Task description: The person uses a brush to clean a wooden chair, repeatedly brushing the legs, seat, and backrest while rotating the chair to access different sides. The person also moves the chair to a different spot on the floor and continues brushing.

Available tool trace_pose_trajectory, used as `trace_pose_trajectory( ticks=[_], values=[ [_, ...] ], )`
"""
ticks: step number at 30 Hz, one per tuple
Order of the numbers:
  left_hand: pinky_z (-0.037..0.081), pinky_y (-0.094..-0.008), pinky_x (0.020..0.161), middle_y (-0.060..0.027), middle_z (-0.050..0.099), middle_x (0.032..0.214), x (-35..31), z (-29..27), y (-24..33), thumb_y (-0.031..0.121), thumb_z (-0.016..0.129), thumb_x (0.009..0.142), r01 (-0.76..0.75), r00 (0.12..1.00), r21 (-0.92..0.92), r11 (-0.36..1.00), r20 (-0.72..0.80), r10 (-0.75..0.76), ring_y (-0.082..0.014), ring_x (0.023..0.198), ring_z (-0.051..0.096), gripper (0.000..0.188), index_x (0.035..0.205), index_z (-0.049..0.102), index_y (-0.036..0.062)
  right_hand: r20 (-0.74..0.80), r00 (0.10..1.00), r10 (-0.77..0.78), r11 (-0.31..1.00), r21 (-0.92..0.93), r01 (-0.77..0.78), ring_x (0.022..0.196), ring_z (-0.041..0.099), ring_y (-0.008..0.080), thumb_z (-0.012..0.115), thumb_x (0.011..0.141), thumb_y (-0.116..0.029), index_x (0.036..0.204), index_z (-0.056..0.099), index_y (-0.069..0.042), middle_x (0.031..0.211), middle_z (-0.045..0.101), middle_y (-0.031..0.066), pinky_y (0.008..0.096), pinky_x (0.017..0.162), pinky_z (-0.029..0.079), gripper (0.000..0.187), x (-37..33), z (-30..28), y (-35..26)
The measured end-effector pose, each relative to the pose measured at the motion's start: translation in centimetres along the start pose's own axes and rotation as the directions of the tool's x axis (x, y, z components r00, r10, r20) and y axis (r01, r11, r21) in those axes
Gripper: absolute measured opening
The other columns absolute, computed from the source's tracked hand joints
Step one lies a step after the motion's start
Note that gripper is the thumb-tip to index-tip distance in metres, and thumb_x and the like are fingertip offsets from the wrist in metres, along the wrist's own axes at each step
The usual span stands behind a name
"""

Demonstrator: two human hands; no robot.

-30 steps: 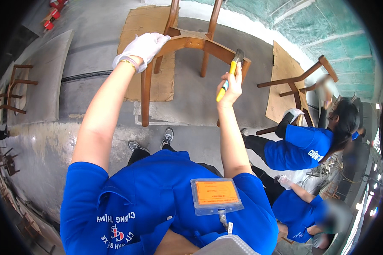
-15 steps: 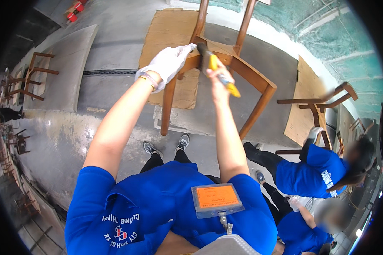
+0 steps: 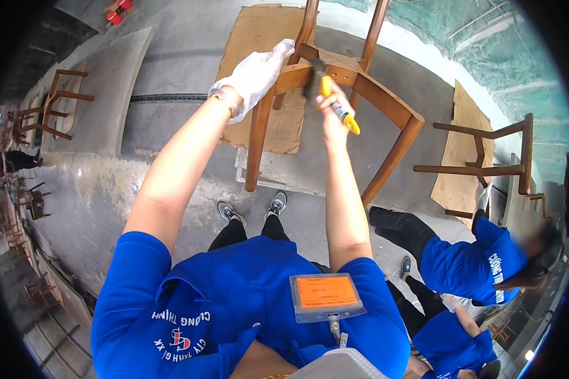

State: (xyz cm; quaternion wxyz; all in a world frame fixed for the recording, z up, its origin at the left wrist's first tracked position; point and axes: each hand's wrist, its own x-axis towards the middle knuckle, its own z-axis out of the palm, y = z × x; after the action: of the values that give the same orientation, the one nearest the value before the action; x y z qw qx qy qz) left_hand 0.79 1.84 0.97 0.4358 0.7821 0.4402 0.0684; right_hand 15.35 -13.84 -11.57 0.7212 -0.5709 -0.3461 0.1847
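Observation:
My right hand [image 3: 335,104], ungloved, is closed around the handle of a yellow-handled brush [image 3: 326,86]. The brush's dark bristles, blurred, lie against or just over the front rail of a brown wooden chair frame [image 3: 391,102]. In a white glove, my left hand [image 3: 256,72] has its fingers pressed together beside the frame's left corner. Whatever those fingers may hold is hidden, and I cannot tell whether they touch the wood. The frame's legs point toward me, and two long posts run out of the top of the picture.
A flat cardboard sheet [image 3: 239,129] lies under the chair. At right, a co-worker [image 3: 468,256] in blue handles another chair frame [image 3: 480,169]; a second co-worker [image 3: 452,344] is nearer. More chair frames [image 3: 57,104] stand far left beside a grey board [image 3: 123,95].
The brush has moved slightly along the rail. My left hand has shifted up and outward from the rail. The co-worker's chair frame at right has turned.

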Motion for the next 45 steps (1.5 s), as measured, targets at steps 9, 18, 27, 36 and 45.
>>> trace_pose_trajectory(
  ticks=[9, 18, 27, 36, 45],
  values=[
    [0.025, -0.0459, 0.133, -0.0182, 0.059, 0.158, -0.5, -1.7, 0.7, 0.081, 0.008, 0.105, -0.041, 0.993, 0.020, 0.999, 0.112, 0.038, -0.0393, 0.156, 0.042, 0.095, 0.145, 0.072, 0.0240, -0.079, 0.977, 0.197, 0.894, 0.423, -0.147, 0.132, 0.064, 0.0278, 0.073, 0.090, 0.014, 0.079, 0.060, -0.008, 0.149, 0.065, 0.0250, 0.0395, 0.112, 0.048, 0.028, -0.1, -0.8, -2.1],
    [0.031, -0.0331, 0.128, -0.0114, 0.065, 0.154, 2.3, -3.2, -1.6, 0.075, 0.006, 0.108, -0.110, 0.891, -0.208, 0.972, 0.413, 0.189, -0.0297, 0.141, 0.055, 0.101, 0.137, 0.076, 0.0070, 0.507, 0.805, -0.308, 0.803, -0.315, 0.506, 0.142, 0.062, 0.0373, 0.080, 0.087, -0.005, 0.085, 0.066, -0.007, 0.146, 0.071, 0.0114, 0.0500, 0.119, 0.051, 0.014, -6.2, 2.4, -2.5],
    [0.034, -0.0371, 0.125, 0.0033, 0.062, 0.158, 0.0, -4.1, 0.7, 0.080, 0.007, 0.105, -0.151, 0.943, 0.315, 0.937, 0.329, 0.041, -0.0292, 0.135, 0.059, 0.086, 0.139, 0.075, 0.0406, 0.850, 0.518, 0.094, 0.941, -0.246, 0.233, 0.135, 0.068, 0.0363, 0.069, 0.067, 0.012, 0.074, 0.060, -0.008, 0.129, 0.078, 0.0143, 0.0433, 0.105, 0.058, 0.023, -11.9, 1.5, -4.8],
    [0.028, -0.0433, 0.130, -0.0023, 0.056, 0.164, -1.6, -4.4, 1.6, 0.081, 0.016, 0.105, -0.070, 0.934, 0.208, 0.976, 0.357, -0.009, -0.0302, 0.147, 0.053, 0.077, 0.140, 0.074, 0.0442, 0.775, 0.632, 0.009, 0.610, -0.505, 0.610, 0.143, 0.058, 0.0378, 0.076, 0.089, -0.026, 0.149, 0.067, -0.020, 0.162, 0.056, 0.0102, 0.0446, 0.119, 0.050, 0.061, -17.9, 1.2, -1.1],
    [0.025, -0.0437, 0.132, -0.0071, 0.052, 0.167, 0.6, -4.6, 0.8, 0.081, 0.016, 0.104, -0.118, 0.894, 0.186, 0.976, 0.447, 0.023, -0.0318, 0.154, 0.046, 0.077, 0.142, 0.072, 0.0448, 0.657, 0.753, -0.012, 0.852, -0.388, 0.352, 0.144, 0.061, 0.0300, 0.070, 0.085, -0.006, 0.081, 0.068, -0.010, 0.144, 0.073, 0.0093, 0.0411, 0.120, 0.049, 0.007, -9.1, 1.9, -3.5]
  ],
)
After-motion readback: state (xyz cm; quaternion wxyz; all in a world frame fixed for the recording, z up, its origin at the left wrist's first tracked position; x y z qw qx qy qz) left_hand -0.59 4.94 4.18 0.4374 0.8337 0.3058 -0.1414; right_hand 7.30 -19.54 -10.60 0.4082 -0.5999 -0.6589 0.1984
